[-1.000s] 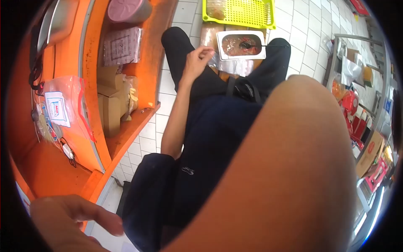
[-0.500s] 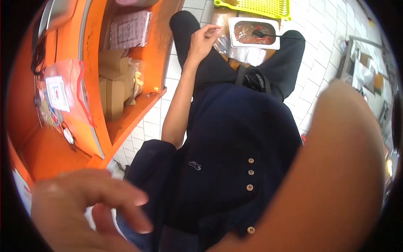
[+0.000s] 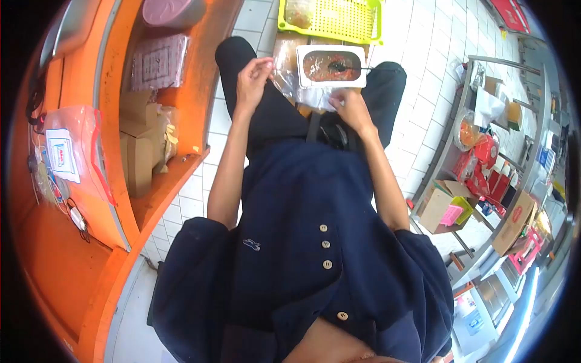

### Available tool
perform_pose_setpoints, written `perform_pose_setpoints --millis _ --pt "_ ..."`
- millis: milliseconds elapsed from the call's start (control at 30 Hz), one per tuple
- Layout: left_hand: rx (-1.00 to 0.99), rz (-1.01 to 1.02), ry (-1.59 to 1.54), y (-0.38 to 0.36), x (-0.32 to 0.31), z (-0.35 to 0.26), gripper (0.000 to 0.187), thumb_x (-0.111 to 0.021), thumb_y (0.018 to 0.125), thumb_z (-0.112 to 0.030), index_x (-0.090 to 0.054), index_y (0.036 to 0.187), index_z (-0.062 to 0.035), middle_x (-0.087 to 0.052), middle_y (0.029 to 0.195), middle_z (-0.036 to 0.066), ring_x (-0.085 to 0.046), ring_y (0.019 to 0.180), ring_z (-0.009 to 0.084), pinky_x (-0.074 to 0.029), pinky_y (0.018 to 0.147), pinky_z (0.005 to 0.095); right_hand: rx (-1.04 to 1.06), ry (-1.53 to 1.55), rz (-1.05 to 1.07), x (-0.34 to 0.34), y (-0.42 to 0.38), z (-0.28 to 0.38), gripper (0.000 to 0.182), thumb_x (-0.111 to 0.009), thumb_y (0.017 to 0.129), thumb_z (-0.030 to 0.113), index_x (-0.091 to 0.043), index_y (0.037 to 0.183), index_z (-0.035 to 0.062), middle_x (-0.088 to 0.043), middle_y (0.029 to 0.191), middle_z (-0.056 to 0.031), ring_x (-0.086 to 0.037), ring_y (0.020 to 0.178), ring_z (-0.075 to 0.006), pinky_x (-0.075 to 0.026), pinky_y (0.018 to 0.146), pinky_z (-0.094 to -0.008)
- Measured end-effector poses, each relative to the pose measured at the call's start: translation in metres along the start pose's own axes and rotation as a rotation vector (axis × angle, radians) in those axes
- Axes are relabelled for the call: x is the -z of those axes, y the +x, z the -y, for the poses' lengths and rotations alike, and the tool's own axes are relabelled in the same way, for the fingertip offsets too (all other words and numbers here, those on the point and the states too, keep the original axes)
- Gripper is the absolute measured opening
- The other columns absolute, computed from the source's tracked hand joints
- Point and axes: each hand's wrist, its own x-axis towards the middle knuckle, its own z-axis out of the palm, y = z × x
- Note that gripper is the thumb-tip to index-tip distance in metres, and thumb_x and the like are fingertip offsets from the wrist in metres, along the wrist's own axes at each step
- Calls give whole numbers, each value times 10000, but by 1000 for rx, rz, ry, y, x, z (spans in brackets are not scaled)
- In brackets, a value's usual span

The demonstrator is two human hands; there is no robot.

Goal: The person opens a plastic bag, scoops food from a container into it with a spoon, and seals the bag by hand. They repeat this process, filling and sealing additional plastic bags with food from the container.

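Observation:
A white rectangular tub (image 3: 301, 77) holds a reddish, wet-looking food with a dark-handled spoon (image 3: 369, 69) resting in it. Thin clear plastic bags (image 3: 315, 98) lie just below the tub, between the knees. My left hand (image 3: 251, 88) hovers over the left knee, thumb and fingers pinched together; whatever is between them is too small to make out. My right hand (image 3: 352, 110) is at the lower right of the tub, its curled fingertips closed at the edge of the plastic bags.
Beyond the tub stands a yellow-green plastic basket (image 3: 345, 24) with a filled clear bag in its left end. An orange shelf unit (image 3: 175, 193) with cardboard boxes (image 3: 136, 151) rises at the left. Cluttered metal racks (image 3: 463, 109) stand at the right, on a white tiled floor.
My right arm has swung down from close to the camera to the plastic bags. A blurred hand at lower left is gone from view. The whole view has shifted slightly.

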Motion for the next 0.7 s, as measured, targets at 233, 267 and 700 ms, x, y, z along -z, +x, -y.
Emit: perform_pose_setpoints --millis 233,267,700 --pt "-21 55 74 -2 -7 2 240 -631 995 -162 -671 1129 33 -719 957 101 -661 847 109 -511 752 242 -167 -215 -380 -27 -6 4 288 -803 786 204 -734 1012 39 -664 1007 -206 -666 874 -405 -531 748 -479" --pt "-31 61 91 -3 -7 3 241 -629 997 -167 -674 1127 31 -721 958 103 -666 853 110 -510 756 244 -100 -254 -401 -29 -4 0 282 -814 763 199 -736 987 45 -642 1035 -207 -661 896 -403 -529 741 -483" --pt "-42 53 196 -11 -10 -10 218 -650 990 -173 -676 1120 1 -687 950 36 -573 798 74 -455 714 219 -251 -130 -464 -33 -7 -15 180 -735 816 134 -674 954 35 -659 890 -214 -654 816 -436 -512 700 -522"
